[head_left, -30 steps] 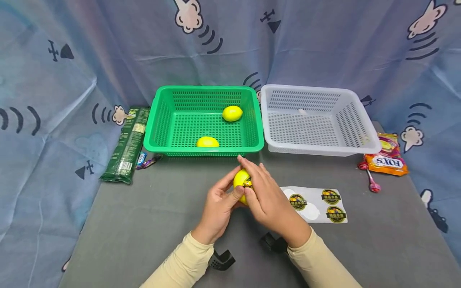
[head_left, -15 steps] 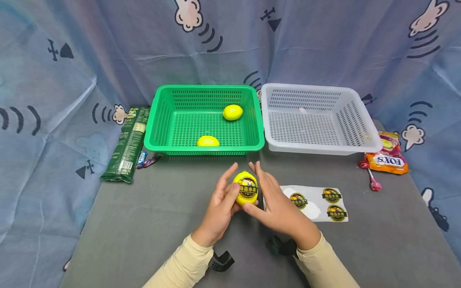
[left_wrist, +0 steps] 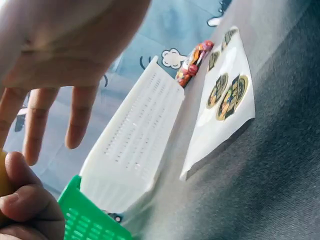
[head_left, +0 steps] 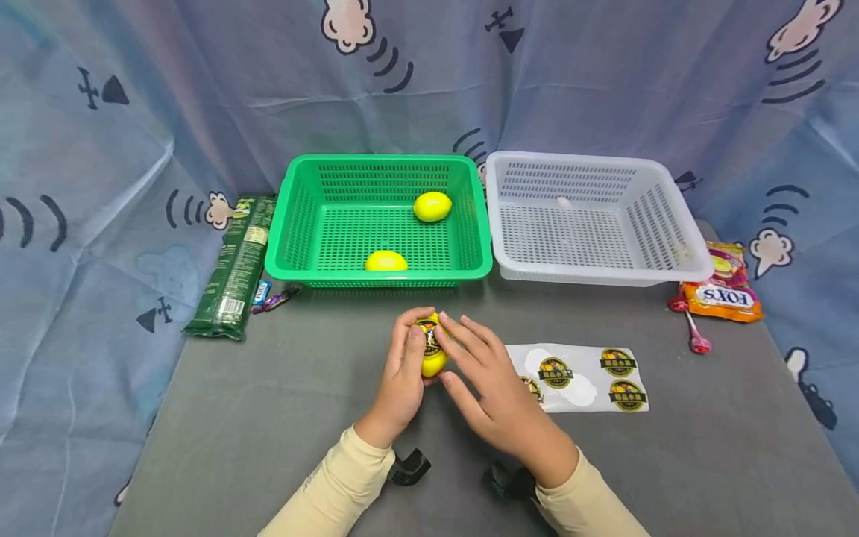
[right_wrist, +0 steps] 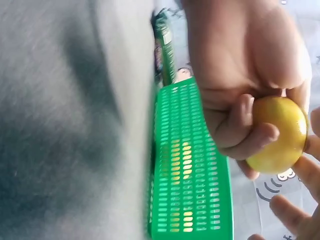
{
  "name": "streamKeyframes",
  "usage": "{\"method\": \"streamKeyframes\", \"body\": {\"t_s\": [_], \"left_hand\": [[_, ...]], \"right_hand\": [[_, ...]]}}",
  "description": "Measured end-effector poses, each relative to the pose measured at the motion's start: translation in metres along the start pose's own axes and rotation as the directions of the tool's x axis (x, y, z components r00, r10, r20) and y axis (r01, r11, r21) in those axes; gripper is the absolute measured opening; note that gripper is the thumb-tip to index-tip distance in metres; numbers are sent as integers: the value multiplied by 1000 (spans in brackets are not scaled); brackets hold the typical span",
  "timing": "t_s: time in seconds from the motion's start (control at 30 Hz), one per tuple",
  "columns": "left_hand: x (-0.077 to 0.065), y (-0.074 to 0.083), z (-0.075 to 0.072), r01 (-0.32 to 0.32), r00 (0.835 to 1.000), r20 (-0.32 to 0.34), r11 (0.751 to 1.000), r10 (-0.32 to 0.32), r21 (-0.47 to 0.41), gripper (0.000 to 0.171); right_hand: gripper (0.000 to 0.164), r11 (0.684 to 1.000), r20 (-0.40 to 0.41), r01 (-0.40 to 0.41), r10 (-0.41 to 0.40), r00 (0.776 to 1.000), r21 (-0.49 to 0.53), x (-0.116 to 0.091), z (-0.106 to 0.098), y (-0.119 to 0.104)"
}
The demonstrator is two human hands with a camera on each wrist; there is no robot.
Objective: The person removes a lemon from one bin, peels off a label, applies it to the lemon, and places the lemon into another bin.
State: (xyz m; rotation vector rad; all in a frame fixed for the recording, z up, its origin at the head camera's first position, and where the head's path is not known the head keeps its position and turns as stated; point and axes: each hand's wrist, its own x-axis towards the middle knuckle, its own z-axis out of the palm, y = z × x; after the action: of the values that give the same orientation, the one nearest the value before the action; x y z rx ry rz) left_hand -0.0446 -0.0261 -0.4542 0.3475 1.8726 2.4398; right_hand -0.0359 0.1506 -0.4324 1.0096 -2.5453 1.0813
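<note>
A yellow lemon with a round black-and-gold sticker is held above the table in front of the green basket. My left hand grips it from the left; in the right wrist view its fingers curl round the lemon. On the other side my right hand has its fingers extended, the fingertips right at the lemon's right side. Just right of that hand lies a white sticker sheet with several matching stickers and bare round spots, its left end partly hidden by the hand.
Two lemons lie in the green basket. A white basket adjoins it on the right. A green packet and small wrapped sweets lie left; an orange FOX'S bag and lollipops lie right.
Both hands have shifted slightly left with the lemon. The sticker, facing up half a second ago, is now partly covered by the left thumb, and the right fingers have come over the lemon's right side.
</note>
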Motion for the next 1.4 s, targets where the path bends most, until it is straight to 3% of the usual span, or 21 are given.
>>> {"method": "streamKeyframes", "body": {"t_s": [0.2,0.5,0.57,0.63,0.7,0.8,0.97,1.1,1.23,1.3,1.4], "left_hand": [[2,-7,-1,-48,999,10,999,48,26,34],[7,-12,-3,-75,997,-23,997,75,12,30],[8,-12,-3,-84,995,-46,996,85,17,31],[10,-12,-5,-96,993,-69,995,98,27,32],[12,-12,-7,-101,990,-92,994,104,44,32],[14,-11,-10,-86,990,-110,995,91,50,35],[24,-11,-12,-51,995,-80,999,52,19,37],[50,-8,1,-49,999,-13,998,48,-41,39],[94,3,31,-47,999,17,998,48,-47,43],[121,8,51,-42,999,24,999,42,6,44],[162,8,81,-35,998,49,982,26,185,43]], "right_hand": [[61,995,-13,13,-14,1000,-98,-1,8,2],[64,990,73,-32,43,996,-138,2,9,5],[67,990,33,-52,57,998,-135,8,-2,12],[70,982,-51,-121,115,992,-142,15,-21,24],[69,964,-163,-208,182,970,-165,21,-46,43],[56,910,-301,-357,287,909,-210,22,-80,79],[36,829,-381,-495,383,842,-260,10,-100,136],[35,788,-379,-553,440,814,-272,2,-99,151],[39,757,-353,-586,484,801,-290,1,-99,147],[41,748,-340,-593,497,799,-299,2,-100,145],[42,740,-335,-598,504,796,-307,4,-102,144]]}}
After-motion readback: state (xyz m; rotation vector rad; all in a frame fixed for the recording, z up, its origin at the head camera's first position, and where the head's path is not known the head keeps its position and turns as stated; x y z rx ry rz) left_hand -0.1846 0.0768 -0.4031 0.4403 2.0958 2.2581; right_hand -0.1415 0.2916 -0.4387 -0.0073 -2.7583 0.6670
